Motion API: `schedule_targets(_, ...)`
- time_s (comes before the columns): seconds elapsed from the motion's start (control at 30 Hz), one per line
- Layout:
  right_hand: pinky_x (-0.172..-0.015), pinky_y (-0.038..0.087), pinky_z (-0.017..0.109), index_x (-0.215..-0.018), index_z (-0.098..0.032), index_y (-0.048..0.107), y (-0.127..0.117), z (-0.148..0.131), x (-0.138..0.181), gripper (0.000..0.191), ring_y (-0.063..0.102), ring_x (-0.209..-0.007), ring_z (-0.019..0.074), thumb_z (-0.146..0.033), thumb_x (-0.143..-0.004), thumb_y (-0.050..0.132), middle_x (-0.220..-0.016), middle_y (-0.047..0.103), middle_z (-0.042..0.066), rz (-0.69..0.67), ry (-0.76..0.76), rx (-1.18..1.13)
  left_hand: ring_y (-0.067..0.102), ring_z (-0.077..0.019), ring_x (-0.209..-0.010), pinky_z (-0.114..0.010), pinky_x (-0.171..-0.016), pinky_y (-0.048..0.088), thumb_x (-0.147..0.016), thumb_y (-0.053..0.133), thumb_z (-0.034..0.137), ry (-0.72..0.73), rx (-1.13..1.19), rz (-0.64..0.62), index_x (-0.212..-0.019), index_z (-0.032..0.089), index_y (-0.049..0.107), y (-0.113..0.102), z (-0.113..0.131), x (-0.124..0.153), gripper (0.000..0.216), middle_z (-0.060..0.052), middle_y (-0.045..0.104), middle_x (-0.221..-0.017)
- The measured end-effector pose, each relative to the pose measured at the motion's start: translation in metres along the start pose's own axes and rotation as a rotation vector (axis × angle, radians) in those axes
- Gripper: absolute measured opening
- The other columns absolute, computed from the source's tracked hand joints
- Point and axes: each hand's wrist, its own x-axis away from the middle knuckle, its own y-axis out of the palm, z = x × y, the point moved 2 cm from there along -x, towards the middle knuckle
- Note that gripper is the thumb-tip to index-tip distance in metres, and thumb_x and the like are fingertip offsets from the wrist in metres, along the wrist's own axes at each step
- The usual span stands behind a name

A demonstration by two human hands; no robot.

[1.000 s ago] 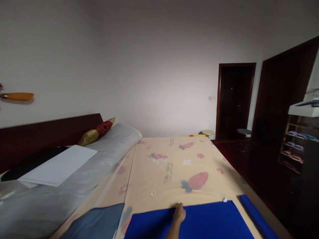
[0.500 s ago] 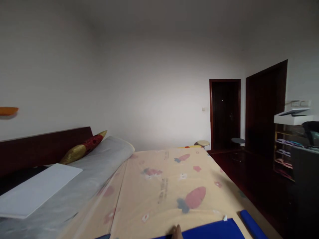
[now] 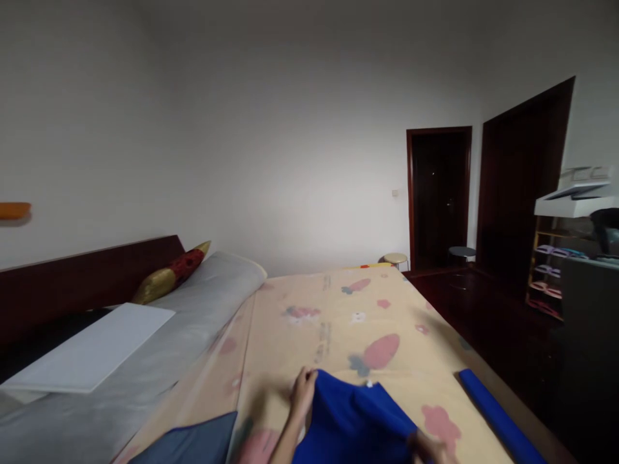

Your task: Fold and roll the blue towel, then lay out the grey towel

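A blue cloth [image 3: 355, 419] with a small white tag on its far edge is partly raised off the bed at the bottom centre. My left hand [image 3: 304, 388] is closed on its far left corner. At its right side, my right hand [image 3: 430, 448] is slightly blurred and cut off by the frame's bottom, with its fingers closed on the edge. To the left lies a grey-blue cloth [image 3: 193, 441]. A rolled or folded blue strip [image 3: 500, 415] lies near the bed's right edge.
The bed has a peach sheet [image 3: 290, 348] printed with strawberries. On its left are a grey bedding roll [image 3: 207, 309], a white board [image 3: 97, 348] and a red-gold cushion [image 3: 174, 274]. Stools [image 3: 395, 258], dark doors [image 3: 440, 200] and a shoe rack [image 3: 546, 277] stand beyond.
Both hands have come into fuller view, and the blue cloth, flat before, is now lifted and wrinkled between them. The view has tipped down, showing more of the grey-blue cloth.
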Motion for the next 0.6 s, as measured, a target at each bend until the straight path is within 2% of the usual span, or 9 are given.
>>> schedule_targets(0.07, -0.06, 0.051, 0.024, -0.089, -0.024, 0.065, -0.028, 0.006, -0.011, 0.031, 0.062, -0.069, 0.0138, -0.047, -0.094, 0.043, -0.077, 0.067, -0.001, -0.038, 0.032, -0.098, 0.061, -0.0221, -0.09, -0.031, -0.084, 0.047, -0.078, 0.042, 0.062, 0.052, 0.159, 0.029, -0.074, 0.023, 0.055, -0.042, 0.01, 0.012, 0.041, -0.002, 0.065, -0.082)
schedule_targets(0.1, -0.063, 0.051, 0.025, -0.086, -0.023, 0.064, -0.041, 0.008, -0.021, 0.035, 0.062, -0.07, 0.0147, -0.049, -0.094, 0.042, -0.075, 0.066, 0.0, -0.064, 0.064, -0.211, 0.061, -0.0214, -0.09, -0.03, -0.083, 0.047, -0.076, 0.045, 0.065, 0.075, 0.218, 0.041, -0.076, 0.023, 0.056, -0.061, 0.017, 0.021, 0.043, -0.001, 0.064, -0.083)
schedule_targets(0.2, -0.068, 0.054, 0.027, -0.09, -0.02, 0.063, -0.072, 0.007, -0.056, 0.037, 0.065, -0.076, 0.0184, -0.057, -0.082, 0.061, -0.081, 0.068, 0.003, 0.012, 0.119, -0.464, 0.061, -0.0189, -0.087, -0.026, -0.079, 0.047, -0.071, 0.061, 0.062, 0.113, 0.406, 0.042, -0.08, 0.021, 0.06, -0.108, 0.046, 0.052, 0.042, -0.001, 0.064, -0.084)
schedule_targets(0.27, -0.067, 0.055, 0.027, -0.09, -0.02, 0.064, -0.084, 0.001, -0.075, 0.043, 0.066, -0.075, 0.0193, -0.06, -0.073, 0.069, -0.082, 0.069, 0.005, 0.067, 0.127, -0.526, 0.06, -0.0165, -0.08, -0.025, -0.073, 0.047, -0.067, 0.071, 0.055, 0.117, 0.56, 0.018, -0.082, 0.02, 0.062, -0.13, 0.067, 0.073, 0.039, 0.0, 0.064, -0.079)
schedule_targets(0.33, -0.067, 0.056, 0.028, -0.091, -0.02, 0.066, -0.092, -0.005, -0.087, 0.047, 0.067, -0.076, 0.0201, -0.062, -0.07, 0.07, -0.084, 0.07, 0.006, 0.108, 0.117, -0.545, 0.06, -0.0147, -0.073, -0.025, -0.07, 0.047, -0.064, 0.078, 0.048, 0.118, 0.647, 0.025, -0.089, 0.019, 0.064, -0.149, 0.083, 0.089, 0.04, 0.001, 0.065, -0.075)
schedule_targets(0.43, -0.07, 0.058, 0.03, -0.098, -0.019, 0.068, -0.101, -0.011, -0.095, 0.053, 0.068, -0.081, 0.0217, -0.064, -0.07, 0.07, -0.09, 0.072, 0.009, 0.159, 0.086, -0.53, 0.063, -0.0174, -0.073, -0.028, -0.069, 0.05, -0.062, 0.08, 0.047, 0.132, 0.573, 0.054, -0.103, 0.018, 0.066, -0.17, 0.092, 0.103, 0.051, -0.003, 0.069, -0.077)
schedule_targets(0.53, -0.076, 0.059, 0.033, -0.099, -0.02, 0.07, -0.107, -0.011, -0.098, 0.052, 0.069, -0.085, 0.0234, -0.065, -0.073, 0.066, -0.095, 0.073, 0.009, 0.164, 0.06, -0.453, 0.067, -0.0243, -0.082, -0.035, -0.073, 0.054, -0.06, 0.079, 0.051, 0.156, 0.433, 0.072, -0.093, 0.019, 0.072, -0.184, 0.087, 0.106, 0.047, -0.007, 0.073, -0.083)
schedule_targets(0.6, -0.078, 0.058, 0.034, -0.096, -0.02, 0.071, -0.107, -0.007, -0.1, 0.048, 0.068, -0.088, 0.0242, -0.064, -0.077, 0.063, -0.098, 0.073, 0.009, 0.144, 0.036, -0.377, 0.067, -0.0263, -0.085, -0.036, -0.075, 0.055, -0.058, 0.079, 0.053, 0.158, 0.357, 0.093, -0.085, 0.021, 0.074, -0.186, 0.08, 0.103, 0.042, -0.006, 0.075, -0.085)
